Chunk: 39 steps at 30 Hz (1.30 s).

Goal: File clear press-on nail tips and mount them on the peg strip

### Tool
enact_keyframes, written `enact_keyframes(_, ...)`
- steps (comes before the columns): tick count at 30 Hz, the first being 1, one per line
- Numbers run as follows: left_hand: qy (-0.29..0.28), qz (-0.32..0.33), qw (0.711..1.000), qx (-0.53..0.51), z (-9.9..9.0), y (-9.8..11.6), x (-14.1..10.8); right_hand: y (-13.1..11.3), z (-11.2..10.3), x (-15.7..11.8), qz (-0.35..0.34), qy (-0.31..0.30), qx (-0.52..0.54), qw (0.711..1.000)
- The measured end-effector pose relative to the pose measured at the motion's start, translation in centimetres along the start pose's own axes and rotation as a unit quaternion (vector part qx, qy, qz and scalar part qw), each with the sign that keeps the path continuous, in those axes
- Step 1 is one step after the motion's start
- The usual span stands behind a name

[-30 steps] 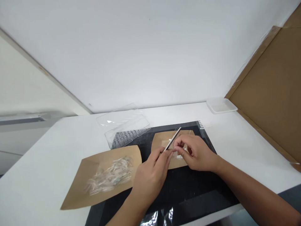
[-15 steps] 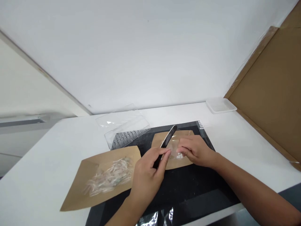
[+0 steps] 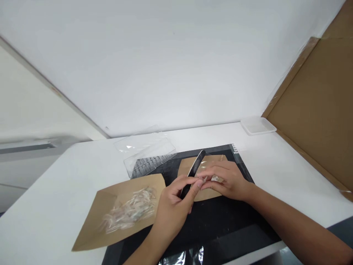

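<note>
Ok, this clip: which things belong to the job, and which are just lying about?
Job: left hand holding a black nail file; right hand pinching a small clear piece; clear pieces on kraft paper.

Lying about: clear plastic case; white tray; cardboard panel.

The left hand (image 3: 172,211) grips a black nail file (image 3: 193,170), its tip angled away from the person; the right hand (image 3: 228,180) pinches a small clear piece (image 3: 205,179) (too small to identify) just beside the file; both hands are over the black mat (image 3: 209,221); one kraft paper sheet (image 3: 185,168) lies under them on the mat; a second kraft paper sheet (image 3: 92,224) overlaps the mat's left edge, carrying a heap of clear slivers (image 3: 129,211); a clear plastic case (image 3: 147,154) sits just beyond the mat; a white plastic tray (image 3: 257,126) stands farther off, beyond its right corner.
</note>
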<state>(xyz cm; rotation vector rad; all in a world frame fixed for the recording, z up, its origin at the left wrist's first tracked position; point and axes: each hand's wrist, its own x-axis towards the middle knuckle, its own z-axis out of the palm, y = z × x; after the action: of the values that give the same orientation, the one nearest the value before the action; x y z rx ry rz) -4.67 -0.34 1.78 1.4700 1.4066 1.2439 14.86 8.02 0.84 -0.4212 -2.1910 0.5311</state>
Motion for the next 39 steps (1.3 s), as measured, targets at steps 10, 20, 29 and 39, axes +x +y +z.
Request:
enact_keyframes(10, 0.022, 0.082, 0.991, 0.102, -0.5, -0.9, 0.3, 1.3, -0.4, -0.3, -0.046, 0.035, -0.098, 0.993)
enact_keyframes(20, 0.133, 0.196, 0.886, 0.398, -1.5, -1.9, 0.5, 3.1, -1.1, -0.6, -0.048, 0.079, -0.15, 0.984)
enact_keyframes(29, 0.107, 0.27, 0.825, 0.485, -1.9, -2.4, 1.1, 3.7, -1.6, -0.8, -0.055, 0.103, -0.182, 0.976)
enact_keyframes(39, 0.113, 0.342, 0.85, 0.385, -1.7, -2.9, 1.0, 3.7, -1.3, -0.9, -0.07, 0.077, -0.199, 0.974)
